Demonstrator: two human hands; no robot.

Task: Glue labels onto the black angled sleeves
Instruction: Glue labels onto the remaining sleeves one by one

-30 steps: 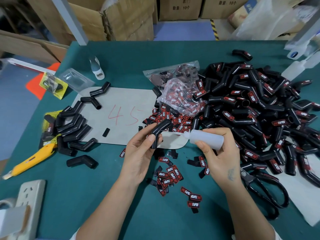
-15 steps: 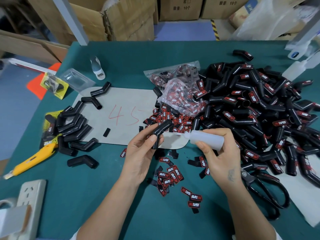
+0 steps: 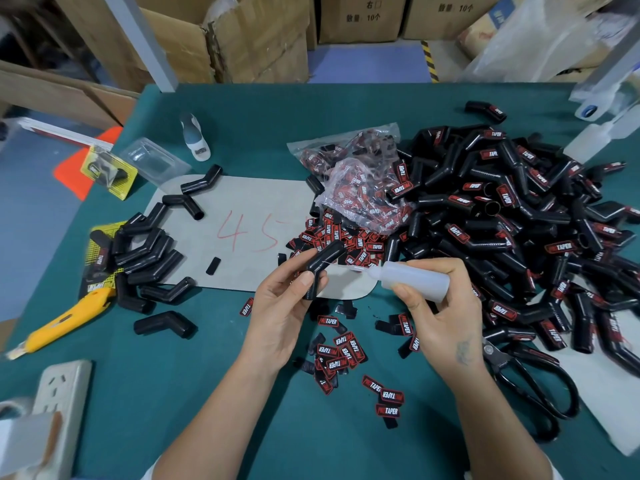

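Above the green felt-covered tabletop (image 3: pixel 214 393), the left hand (image 3: pixel 282 308) grips a glossy black angled rubber sleeve (image 3: pixel 320 268), thumb across its lower leg and fingers curled behind, so the bend sits just above the thumb and the upper leg juts up and to the right past the fingertips. The right hand (image 3: pixel 441 320) holds a translucent white plastic squeeze bottle of glue (image 3: pixel 414 278) lying nearly level, fingers wrapped over its body and thumb beneath; its thin nozzle points left and reaches the sleeve near the bend, and whether the tip actually touches the rubber cannot be told. Below and between the two hands, small black-and-red printed labels (image 3: pixel 341 355) lie scattered on the felt, with a denser heap of them just beyond the held sleeve beside a crumpled clear plastic bag of more labels (image 3: pixel 363 192). To the right, a large pile of black sleeves already bearing labels (image 3: pixel 519 216) spreads across the tabletop, close to the right hand. To the left, well apart from the hands, a smaller group of bare black sleeves (image 3: pixel 145 251) lies at the edge of a grey flat sheet marked "45" in red (image 3: pixel 242 216). Black-handled scissors (image 3: pixel 530 386) lie beside the right wrist, and a yellow utility knife (image 3: pixel 65 320) lies at the far left.
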